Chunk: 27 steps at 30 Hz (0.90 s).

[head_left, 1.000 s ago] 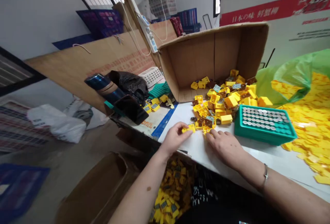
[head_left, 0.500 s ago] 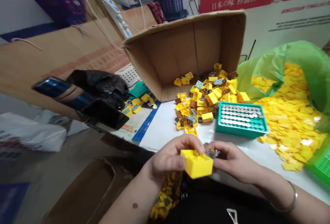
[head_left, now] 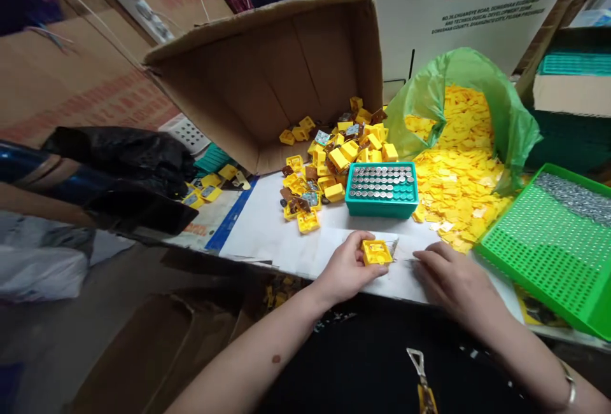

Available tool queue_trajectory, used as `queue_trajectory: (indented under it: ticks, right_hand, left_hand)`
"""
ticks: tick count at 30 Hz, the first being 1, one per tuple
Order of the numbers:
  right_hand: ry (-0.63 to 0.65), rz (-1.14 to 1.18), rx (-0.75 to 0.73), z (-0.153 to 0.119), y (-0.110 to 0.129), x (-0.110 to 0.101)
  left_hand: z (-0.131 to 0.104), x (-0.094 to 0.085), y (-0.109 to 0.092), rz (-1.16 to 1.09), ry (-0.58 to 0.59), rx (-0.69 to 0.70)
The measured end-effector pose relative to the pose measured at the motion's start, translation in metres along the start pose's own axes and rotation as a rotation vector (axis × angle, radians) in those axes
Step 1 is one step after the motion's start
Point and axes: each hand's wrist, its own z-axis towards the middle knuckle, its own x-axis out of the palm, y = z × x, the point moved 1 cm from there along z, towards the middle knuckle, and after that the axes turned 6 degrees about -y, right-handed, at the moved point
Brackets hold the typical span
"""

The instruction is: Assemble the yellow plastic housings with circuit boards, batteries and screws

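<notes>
My left hand (head_left: 344, 269) grips a small yellow plastic case (head_left: 376, 253) by its sides, open face up, above the white table (head_left: 286, 242). A small shiny piece at the case's right edge is too blurred to name. My right hand (head_left: 453, 277) is to the right of the case, low over the table, its fingers bent together. A thin line reaches from its fingertips toward the case; what they hold, if anything, I cannot make out. Behind the hands stands a teal tray (head_left: 382, 208) with rows of silver button cells (head_left: 377, 180).
Yellow cases and circuit boards (head_left: 334, 153) spill from a tipped cardboard box (head_left: 229, 70). A green bag (head_left: 515, 102) pours out flat yellow pieces (head_left: 458, 172). At right, a green basket (head_left: 548, 261) holds small metal parts (head_left: 573, 194). A phone-like dark object (head_left: 143, 210) juts in at left.
The view has swung right. My right hand has moved away from the yellow case, to its right. My left hand has turned the case so that its open side faces up.
</notes>
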Motion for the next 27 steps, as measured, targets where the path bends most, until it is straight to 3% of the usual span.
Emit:
queue_trajectory:
  ticks: [5,9,15,21,27]
  right_hand:
    - [0.138,0.063,-0.134,-0.008,-0.01,0.012]
    - [0.158,0.097,-0.18,-0.004,-0.016,0.014]
    - [0.085,-0.014,-0.194,0.003,-0.006,0.013]
    - [-0.144,-0.016,-0.107,0.004,0.0,0.006]
    - [0.049,-0.074,-0.115,-0.001,0.002,0.004]
  left_hand:
    - [-0.012,0.006,0.0,-0.213,-0.108,-0.119]
    - [-0.02,0.013,0.002,-0.321,-0.113,-0.173]
    - [-0.024,0.014,0.002,-0.423,-0.082,-0.236]
    - [-0.012,0.013,-0.019,-0.466,-0.09,-0.214]
    - [-0.017,0.022,-0.01,-0.508,0.071,-0.367]
